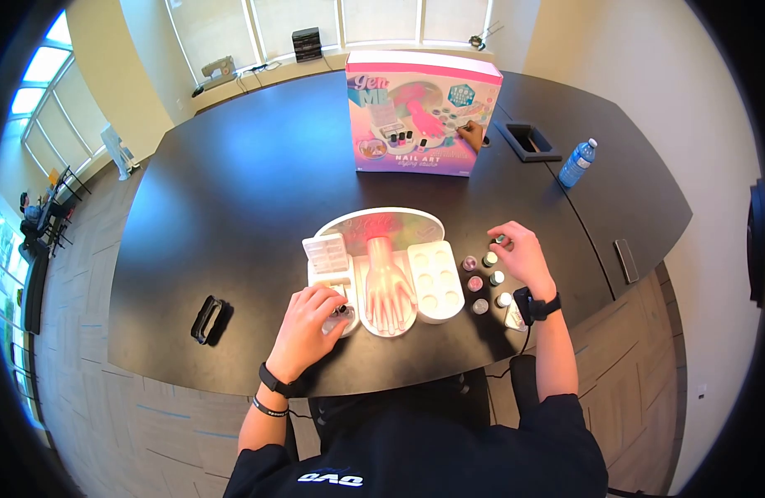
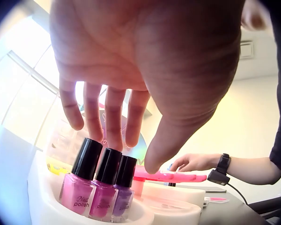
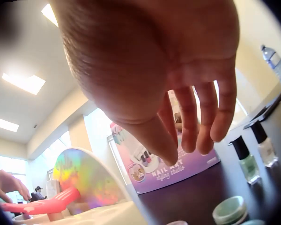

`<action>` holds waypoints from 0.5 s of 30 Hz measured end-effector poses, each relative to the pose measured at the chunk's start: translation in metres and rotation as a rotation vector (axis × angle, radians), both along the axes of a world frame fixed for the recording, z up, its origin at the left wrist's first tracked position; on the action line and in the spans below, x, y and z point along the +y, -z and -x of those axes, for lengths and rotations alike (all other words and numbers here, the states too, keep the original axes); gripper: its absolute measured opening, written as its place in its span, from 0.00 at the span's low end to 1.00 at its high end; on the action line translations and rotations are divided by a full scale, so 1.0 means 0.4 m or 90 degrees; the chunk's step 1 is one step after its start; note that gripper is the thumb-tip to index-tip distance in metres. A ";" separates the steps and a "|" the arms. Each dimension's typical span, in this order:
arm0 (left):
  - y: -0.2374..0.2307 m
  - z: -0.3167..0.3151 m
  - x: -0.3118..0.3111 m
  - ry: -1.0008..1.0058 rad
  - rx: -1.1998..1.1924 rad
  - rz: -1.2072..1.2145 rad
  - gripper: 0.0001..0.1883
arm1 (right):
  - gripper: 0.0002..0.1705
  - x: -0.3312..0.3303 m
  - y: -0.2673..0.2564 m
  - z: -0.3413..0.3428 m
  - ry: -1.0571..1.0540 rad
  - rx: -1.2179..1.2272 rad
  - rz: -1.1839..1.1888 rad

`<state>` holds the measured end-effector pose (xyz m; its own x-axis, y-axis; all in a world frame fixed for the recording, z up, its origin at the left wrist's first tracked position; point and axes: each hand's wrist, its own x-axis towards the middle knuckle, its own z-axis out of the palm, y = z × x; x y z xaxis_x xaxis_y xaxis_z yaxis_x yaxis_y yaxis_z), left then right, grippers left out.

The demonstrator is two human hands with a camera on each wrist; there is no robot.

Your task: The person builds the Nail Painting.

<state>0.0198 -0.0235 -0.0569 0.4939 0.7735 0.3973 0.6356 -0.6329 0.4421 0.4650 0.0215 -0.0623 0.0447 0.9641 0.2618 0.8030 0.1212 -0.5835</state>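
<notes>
My left hand [image 1: 306, 328] hovers over the left compartment of a white nail art stand [image 1: 454, 305]. Its fingers hang just behind the black caps of three nail polish bottles [image 2: 102, 199], pink to purple, upright in that compartment; the thumb is spread apart. Beside them, a pink model hand [image 1: 386, 290] lies palm down in the stand's middle. My right hand [image 1: 522, 256] is to the right of the stand, fingers loosely lowered near a green nail polish bottle [image 3: 248, 166] and a pale one [image 3: 267, 152]. In the right wrist view nothing shows between its fingers and thumb.
Small jars [image 1: 475, 284] stand in a group right of the stand. The nail art box [image 1: 424, 116] stands upright behind it. A water bottle [image 1: 576, 164], a black table recess [image 1: 527, 143] and a dark flat device [image 1: 625, 261] are farther right. A black band-like object [image 1: 206, 320] lies left.
</notes>
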 end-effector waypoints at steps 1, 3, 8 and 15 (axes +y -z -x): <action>0.001 -0.001 -0.002 0.000 -0.003 -0.008 0.19 | 0.15 0.009 0.003 -0.014 0.000 -0.001 -0.001; -0.002 -0.001 -0.006 0.002 -0.005 -0.014 0.19 | 0.16 0.023 0.008 -0.037 0.025 -0.017 0.001; 0.001 -0.001 -0.010 -0.001 -0.014 -0.031 0.18 | 0.16 0.051 0.033 -0.072 0.050 -0.026 -0.013; 0.005 0.003 -0.014 -0.006 -0.018 -0.030 0.19 | 0.16 0.071 0.057 -0.080 0.082 -0.049 -0.003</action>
<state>0.0184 -0.0291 -0.0587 0.4751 0.7579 0.4471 0.6289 -0.6478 0.4299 0.4970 0.0498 -0.0851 0.1475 0.9506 0.2730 0.8548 0.0163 -0.5187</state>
